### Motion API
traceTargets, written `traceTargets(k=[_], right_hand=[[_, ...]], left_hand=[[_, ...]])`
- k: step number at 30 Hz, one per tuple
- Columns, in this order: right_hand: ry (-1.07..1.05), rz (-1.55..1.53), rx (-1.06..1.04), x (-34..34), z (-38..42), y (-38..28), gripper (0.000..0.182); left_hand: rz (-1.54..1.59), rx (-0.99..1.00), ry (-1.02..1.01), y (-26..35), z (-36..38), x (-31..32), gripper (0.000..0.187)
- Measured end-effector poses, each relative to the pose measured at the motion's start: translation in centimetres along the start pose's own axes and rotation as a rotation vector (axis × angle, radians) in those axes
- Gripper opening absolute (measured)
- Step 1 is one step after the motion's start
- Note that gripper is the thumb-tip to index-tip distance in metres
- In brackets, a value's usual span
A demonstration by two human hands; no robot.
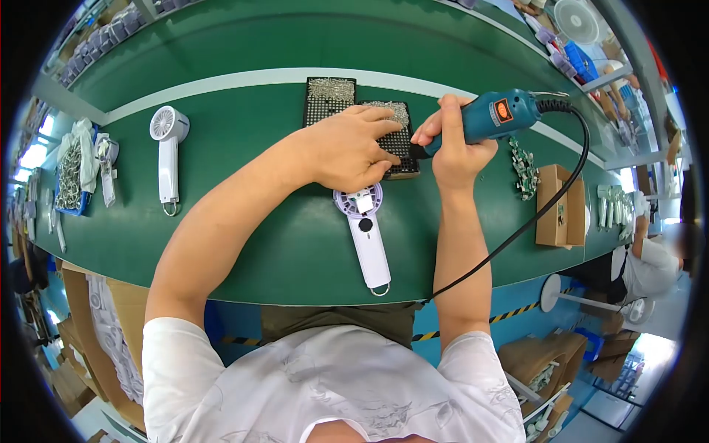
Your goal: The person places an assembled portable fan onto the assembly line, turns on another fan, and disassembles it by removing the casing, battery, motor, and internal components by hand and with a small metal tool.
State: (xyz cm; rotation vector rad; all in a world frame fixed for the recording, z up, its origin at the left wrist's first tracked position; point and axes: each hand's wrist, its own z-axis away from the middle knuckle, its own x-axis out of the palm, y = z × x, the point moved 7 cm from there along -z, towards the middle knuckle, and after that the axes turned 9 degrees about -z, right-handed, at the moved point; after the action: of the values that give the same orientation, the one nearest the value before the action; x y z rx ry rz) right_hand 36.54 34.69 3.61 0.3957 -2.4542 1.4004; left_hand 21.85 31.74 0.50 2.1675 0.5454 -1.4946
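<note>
Overall, in the head view, the right hand point(459, 151) grips one teal electric screwdriver point(481, 124); the left hand point(343, 148) reaches over two black screw trays point(319, 112), any pinch unclear. Two white fans point(371, 255) lie on the green table point(415, 251), one near its front edge, open surface either side. The driver's orange label point(503, 111) is unreadable.

Assembly workshop, green workbench point(295, 247), power tool point(496, 117)
</note>
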Motion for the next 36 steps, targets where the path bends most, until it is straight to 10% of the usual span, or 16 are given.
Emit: traceTargets(k=[36], right_hand=[[0.062, -0.118, -0.083, -0.9, -0.2, -1.8, 0.009]], left_hand=[[-0.079, 0.037, -0.087, -1.1, -0.1, -0.8, 0.038]])
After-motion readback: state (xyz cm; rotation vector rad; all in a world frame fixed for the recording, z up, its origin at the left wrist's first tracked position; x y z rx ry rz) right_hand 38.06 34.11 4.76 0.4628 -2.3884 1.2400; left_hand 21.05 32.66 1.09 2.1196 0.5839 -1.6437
